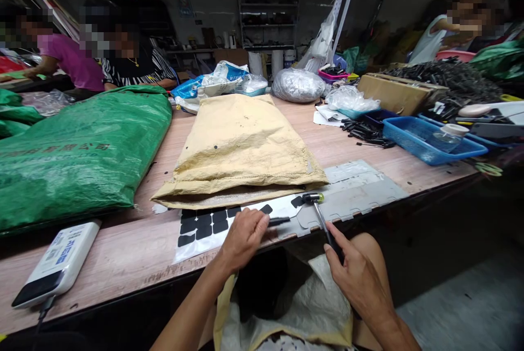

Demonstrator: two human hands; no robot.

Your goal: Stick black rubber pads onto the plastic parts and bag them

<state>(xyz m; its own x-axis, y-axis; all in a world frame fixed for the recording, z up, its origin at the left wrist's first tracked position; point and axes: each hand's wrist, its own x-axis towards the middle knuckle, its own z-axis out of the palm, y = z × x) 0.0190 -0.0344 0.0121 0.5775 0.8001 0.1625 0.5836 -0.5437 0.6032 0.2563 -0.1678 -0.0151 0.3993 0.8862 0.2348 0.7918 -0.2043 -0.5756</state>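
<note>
My left hand (pixel 246 235) is closed around a slim black piece (pixel 279 221) that points right, low over the table's front edge. In my right hand (pixel 355 272) is a small hammer (pixel 319 210), gripped by its dark handle; its black and yellow head rests at or just above the grey plastic sheet (pixel 356 198). Left of the hammer lies a white sheet (pixel 174 250) carrying rows of black rounded-square stickers (pixel 220 221), partly covered by my left hand. An open sack (pixel 282 313) sits in my lap, below both hands.
A tan sack (pixel 245 143) lies just beyond the sticker sheet, with a bulging green sack (pixel 77 149) to its left. A white power bank (pixel 61 258) is at front left. Blue tray (pixel 429 141), bottle and black parts stand at right. Several people sit across the tables.
</note>
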